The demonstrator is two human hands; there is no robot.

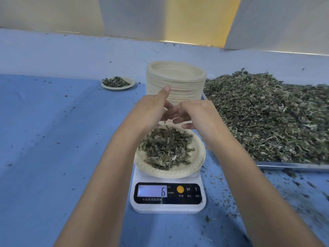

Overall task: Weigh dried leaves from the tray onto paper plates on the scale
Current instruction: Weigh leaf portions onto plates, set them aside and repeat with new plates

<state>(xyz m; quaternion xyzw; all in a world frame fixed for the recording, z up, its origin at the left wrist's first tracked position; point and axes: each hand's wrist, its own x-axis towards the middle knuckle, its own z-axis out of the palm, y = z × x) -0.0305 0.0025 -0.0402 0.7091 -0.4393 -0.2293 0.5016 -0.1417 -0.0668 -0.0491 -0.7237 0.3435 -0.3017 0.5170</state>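
Observation:
A white digital scale (168, 205) stands in the middle of the blue table, its display reading 6. On it sits a paper plate (194, 166) holding a heap of dried leaves (165, 148). My left hand (151, 107) and my right hand (194, 113) hover together just above the plate's far edge, fingers loosely bent toward each other. Whether they hold any leaves cannot be seen. To the right, a metal tray (288, 165) carries a large pile of dried leaves (267, 114).
A tall stack of paper plates (178, 81) stands behind my hands. Another plate filled with leaves (117, 83) sits at the back left. Leaf crumbs are scattered over the blue cloth (53, 139). A pale wall runs along the back.

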